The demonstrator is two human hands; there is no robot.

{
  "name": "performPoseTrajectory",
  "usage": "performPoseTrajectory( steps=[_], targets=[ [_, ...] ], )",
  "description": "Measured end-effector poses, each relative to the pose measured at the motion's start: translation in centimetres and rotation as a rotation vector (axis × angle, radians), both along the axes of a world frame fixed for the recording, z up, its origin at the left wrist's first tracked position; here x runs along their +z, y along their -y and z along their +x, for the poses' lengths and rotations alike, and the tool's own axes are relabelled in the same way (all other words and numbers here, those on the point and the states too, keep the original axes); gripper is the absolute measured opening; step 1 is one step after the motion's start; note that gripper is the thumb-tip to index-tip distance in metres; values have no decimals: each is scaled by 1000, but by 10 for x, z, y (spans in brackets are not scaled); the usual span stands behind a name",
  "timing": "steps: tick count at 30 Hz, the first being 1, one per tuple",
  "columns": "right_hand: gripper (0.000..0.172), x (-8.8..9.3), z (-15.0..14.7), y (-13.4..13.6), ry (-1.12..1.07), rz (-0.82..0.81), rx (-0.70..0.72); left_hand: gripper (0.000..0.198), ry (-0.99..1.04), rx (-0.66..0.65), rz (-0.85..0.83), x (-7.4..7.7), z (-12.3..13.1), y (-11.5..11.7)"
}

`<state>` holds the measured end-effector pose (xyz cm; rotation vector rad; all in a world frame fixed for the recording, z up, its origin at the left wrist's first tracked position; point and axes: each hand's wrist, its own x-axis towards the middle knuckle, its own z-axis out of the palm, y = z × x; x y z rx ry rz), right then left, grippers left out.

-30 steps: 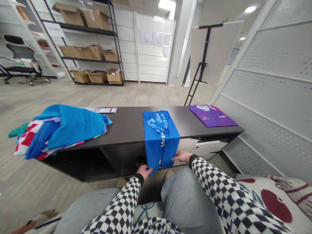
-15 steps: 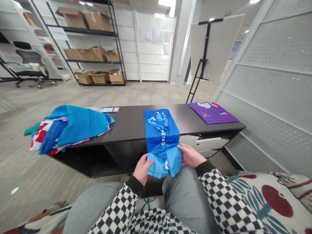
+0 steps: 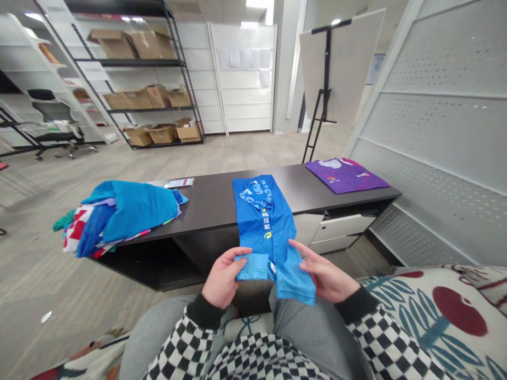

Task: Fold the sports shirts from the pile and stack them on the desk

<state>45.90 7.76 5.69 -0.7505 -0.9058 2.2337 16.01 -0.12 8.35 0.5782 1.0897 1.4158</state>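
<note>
A blue shirt (image 3: 261,221) with a patterned patch and white and yellow lettering lies lengthwise over the dark table's near edge. Its light-blue end hangs off toward my lap. My left hand (image 3: 224,274) pinches that end on the left, thumb on top, where a flap is folded over. At the right, my right hand (image 3: 325,270) grips the other light-blue flap, its index finger stretched along the cloth. Between the two flaps a bit of white print shows.
The dark table (image 3: 209,203) carries a pile of clothes (image 3: 130,211) at left, a flat packet (image 3: 180,182) behind it, and a folded purple shirt (image 3: 344,175) at right. White drawers (image 3: 340,229) sit below. A patterned cushion (image 3: 439,316) lies to my right.
Both hands have moved apart, spreading the light-blue end wider. The left flap is now folded over, and more of the shirt hangs past the table edge. The view has shifted slightly.
</note>
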Motion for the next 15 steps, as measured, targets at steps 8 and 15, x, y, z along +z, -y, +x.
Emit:
performPoseTrajectory(
  steps=[8,15],
  targets=[
    [71,-20,28,42,106,-85,-37,50,40,-58,-205,-10,-2,34],
    [33,-20,39,43,243,-65,-114,43,51,-82,-287,-35,5,54]
  ],
)
